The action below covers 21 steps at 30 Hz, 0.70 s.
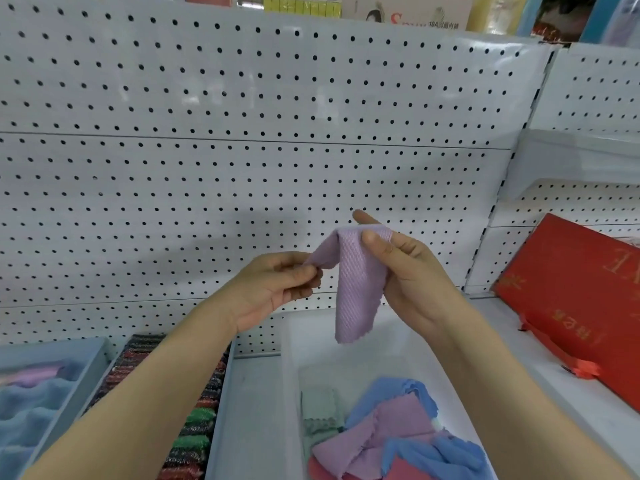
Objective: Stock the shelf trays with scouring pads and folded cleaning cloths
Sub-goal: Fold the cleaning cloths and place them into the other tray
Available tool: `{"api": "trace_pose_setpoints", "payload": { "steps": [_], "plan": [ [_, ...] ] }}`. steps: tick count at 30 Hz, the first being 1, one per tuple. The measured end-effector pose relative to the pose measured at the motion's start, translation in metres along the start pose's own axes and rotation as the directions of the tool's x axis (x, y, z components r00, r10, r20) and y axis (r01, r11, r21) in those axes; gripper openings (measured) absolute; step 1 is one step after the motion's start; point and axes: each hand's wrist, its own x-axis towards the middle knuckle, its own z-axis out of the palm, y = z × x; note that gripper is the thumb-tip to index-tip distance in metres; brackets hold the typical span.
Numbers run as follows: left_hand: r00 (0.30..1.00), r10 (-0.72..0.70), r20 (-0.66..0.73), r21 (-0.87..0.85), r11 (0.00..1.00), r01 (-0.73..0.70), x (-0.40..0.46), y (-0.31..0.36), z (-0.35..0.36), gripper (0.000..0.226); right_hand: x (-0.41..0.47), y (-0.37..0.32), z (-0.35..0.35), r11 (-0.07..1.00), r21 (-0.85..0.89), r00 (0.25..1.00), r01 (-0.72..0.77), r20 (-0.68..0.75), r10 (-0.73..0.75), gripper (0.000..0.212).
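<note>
Two hands held a purple cloth [358,282] up over the clear bin [294,341].

The left hand [273,289] pinched one corner of the cloth, and the right hand [405,268] pinched its top fold, so both grips were grasping it. More loose cloths [398,431] lay in the bin. Left of the bin sat a tray of scouring pads [194,420], then a tray of folded cloths [31,403].

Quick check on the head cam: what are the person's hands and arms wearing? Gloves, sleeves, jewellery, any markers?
Nothing worn that shows. The left hand and right hand are bare: no gloves, rings or markers visible. Both forearms are bare down to the frame's bottom edge, with no sleeves, watch or bands in view.
</note>
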Motion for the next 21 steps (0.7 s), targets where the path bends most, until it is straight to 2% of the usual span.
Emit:
{"api": "trace_pose_setpoints", "payload": {
  "steps": [3,7,11,18,21],
  "plan": [
    [0.991,0.122,-0.059,0.225,0.969,-0.106,0.000,-0.008,0.012,0.017,0.005,-0.003,0.003,0.995,0.095,0.998,0.007,-0.057,-0.002,0.030],
    [0.982,0.188,0.002,0.336,0.925,-0.178,-0.005,-0.012,0.022,0.025,0.011,-0.004,0.003,0.992,0.125,0.992,0.017,-0.125,-0.001,0.019],
    [0.986,0.145,0.076,0.393,0.905,-0.163,-0.010,-0.014,0.022,0.027,0.014,0.000,0.005,0.996,0.089,0.979,-0.007,-0.203,0.025,0.016],
    [0.986,0.118,0.120,0.490,0.856,-0.162,-0.013,-0.019,0.022,0.022,0.019,0.005,0.012,0.983,0.181,0.950,-0.024,-0.303,0.079,0.013],
    [0.985,0.097,0.139,0.492,0.857,-0.154,-0.013,-0.024,0.020,0.029,0.021,0.007,0.014,0.985,0.168,0.941,-0.048,-0.323,0.101,0.019]
  ]
}}
